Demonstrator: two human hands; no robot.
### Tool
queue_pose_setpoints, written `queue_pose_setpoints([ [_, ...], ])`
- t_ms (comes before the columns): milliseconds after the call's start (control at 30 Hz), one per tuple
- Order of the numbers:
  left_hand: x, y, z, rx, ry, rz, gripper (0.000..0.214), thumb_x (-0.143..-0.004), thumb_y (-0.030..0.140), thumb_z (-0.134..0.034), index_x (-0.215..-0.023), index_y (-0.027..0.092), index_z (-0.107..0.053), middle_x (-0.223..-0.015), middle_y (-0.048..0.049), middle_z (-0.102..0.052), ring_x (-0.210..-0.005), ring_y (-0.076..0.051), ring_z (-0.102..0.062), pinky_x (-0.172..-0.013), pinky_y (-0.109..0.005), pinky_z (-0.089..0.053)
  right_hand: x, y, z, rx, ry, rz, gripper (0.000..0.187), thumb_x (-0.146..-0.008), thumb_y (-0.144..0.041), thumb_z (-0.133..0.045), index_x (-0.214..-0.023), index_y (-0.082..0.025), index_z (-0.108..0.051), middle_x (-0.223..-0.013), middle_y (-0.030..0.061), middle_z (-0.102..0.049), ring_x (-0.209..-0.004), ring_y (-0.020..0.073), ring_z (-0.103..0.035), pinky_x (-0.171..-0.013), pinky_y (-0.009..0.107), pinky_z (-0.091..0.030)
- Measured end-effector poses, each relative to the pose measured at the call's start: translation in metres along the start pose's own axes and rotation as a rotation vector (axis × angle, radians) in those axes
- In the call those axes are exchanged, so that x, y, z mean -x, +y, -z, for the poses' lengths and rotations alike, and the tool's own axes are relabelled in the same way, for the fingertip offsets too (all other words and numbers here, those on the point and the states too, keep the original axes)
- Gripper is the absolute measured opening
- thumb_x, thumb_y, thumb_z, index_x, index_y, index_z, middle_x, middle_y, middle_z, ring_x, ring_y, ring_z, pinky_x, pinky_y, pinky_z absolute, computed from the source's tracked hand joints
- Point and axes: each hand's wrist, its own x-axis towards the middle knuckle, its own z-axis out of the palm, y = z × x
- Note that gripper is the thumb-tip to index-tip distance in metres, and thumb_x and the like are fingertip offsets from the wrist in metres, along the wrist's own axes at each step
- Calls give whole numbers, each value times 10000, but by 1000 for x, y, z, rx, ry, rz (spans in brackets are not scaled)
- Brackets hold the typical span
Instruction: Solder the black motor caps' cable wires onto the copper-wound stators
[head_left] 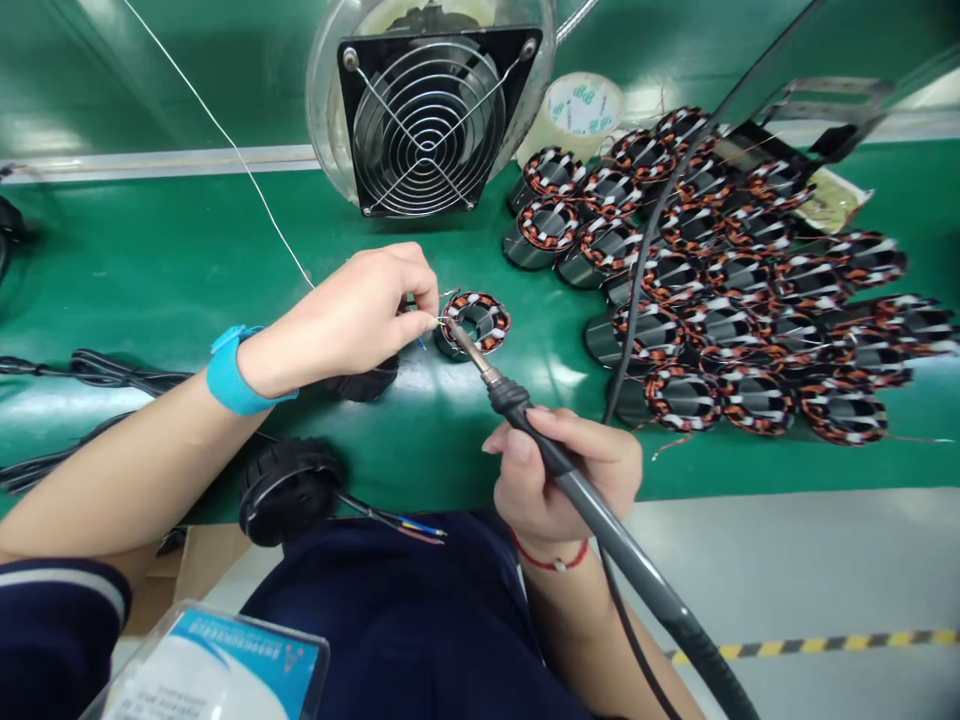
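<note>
My left hand, with a teal wristband, pinches a thin strand of solder wire at the rim of a motor stator wound with copper. A pale strand runs down from the upper left and passes behind this hand. In my right hand is a soldering iron, held like a pen, its tip at the stator's left rim by the left fingertips. Whether tip and wire touch is too small to tell. Partly hidden under my left hand sits a black round part with wires beside it.
Rows of wound stators stand on the right of the green bench. A caged fan and a tape roll are at the back. Black cables lie left; a black cap with wires sits at the front edge. The iron's cord hangs across the stators.
</note>
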Motion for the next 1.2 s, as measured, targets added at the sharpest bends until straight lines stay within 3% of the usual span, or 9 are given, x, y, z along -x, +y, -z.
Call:
queue_pose_setpoints([
  [167,0,1,0,17,-8,19,116,-825,212,-620,-720,166,-637,-854,-43,-632,-854,-192,-605,-836,-340,-478,-2,0,-1,-32,-54,-6,319,-863,-197,-658,-1162,-297,-610,-690,-23,-629,-464,156,-609,-395,312,-510],
  [533,-2,2,3,7,0,45,90,-830,188,-618,-749,156,-639,-852,-38,-619,-871,-184,-612,-861,-326,-462,-6,-4,-2,-3,-32,3,231,-883,-240,-640,-1112,-274,-630,-652,-20,-606,-448,150,-591,-358,300,-445],
  [700,-2,3,2,-6,11,29,76,-829,189,-626,-765,163,-658,-867,-40,-629,-882,-189,-616,-831,-322,-472,-4,-3,-3,21,-21,-4,276,-874,-230,-648,-1141,-291,-621,-740,-2,-642,-484,158,-622,-374,308,-471],
  [1200,-1,3,1,-32,21,27,83,-826,195,-618,-769,165,-671,-869,-43,-626,-843,-178,-610,-791,-311,-474,-1,2,1,-33,0,-36,338,-851,-222,-670,-1169,-313,-599,-694,-21,-611,-471,163,-587,-398,321,-443],
])
